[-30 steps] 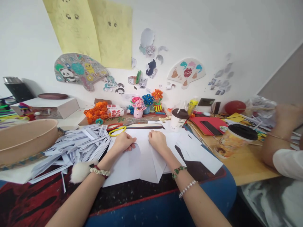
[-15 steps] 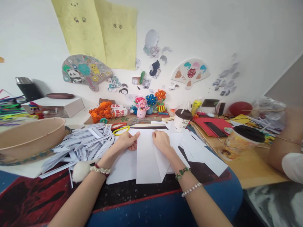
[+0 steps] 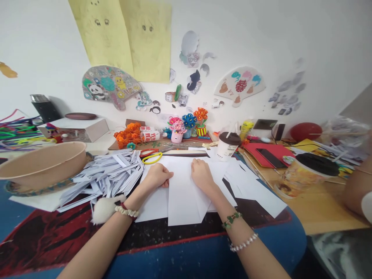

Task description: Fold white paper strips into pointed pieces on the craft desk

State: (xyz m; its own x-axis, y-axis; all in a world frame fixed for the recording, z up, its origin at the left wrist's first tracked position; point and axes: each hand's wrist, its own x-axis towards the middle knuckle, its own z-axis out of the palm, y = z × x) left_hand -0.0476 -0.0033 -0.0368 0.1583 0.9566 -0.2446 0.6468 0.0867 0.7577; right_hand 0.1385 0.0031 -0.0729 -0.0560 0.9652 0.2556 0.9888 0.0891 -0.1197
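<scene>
A white sheet of paper (image 3: 183, 201) lies in front of me, its right side folded over at a slant, on top of more white sheets. At its upper left edge my left hand (image 3: 158, 176) is closed, thumb and fingers pinching the paper. My right hand (image 3: 201, 173) is closed on the upper right part of the same sheet, with its fingertips partly hidden. Left of my left hand is a heap of folded white paper strips (image 3: 107, 174). Scissors with yellow and red handles (image 3: 152, 158) lie just beyond that hand.
A beige bowl (image 3: 43, 161) stands at the left. A lidded white cup (image 3: 226, 149) stands behind the sheets, and a larger patterned cup (image 3: 305, 176) at the right. A white fluffy object (image 3: 103, 210) sits by my left wrist. Another person's arm (image 3: 356, 190) rests at far right.
My left thumb, stretched out across the paper's edge before, is now lower and drawn in. My right hand stays at the sheet's upper right. The whole view has shifted slightly.
</scene>
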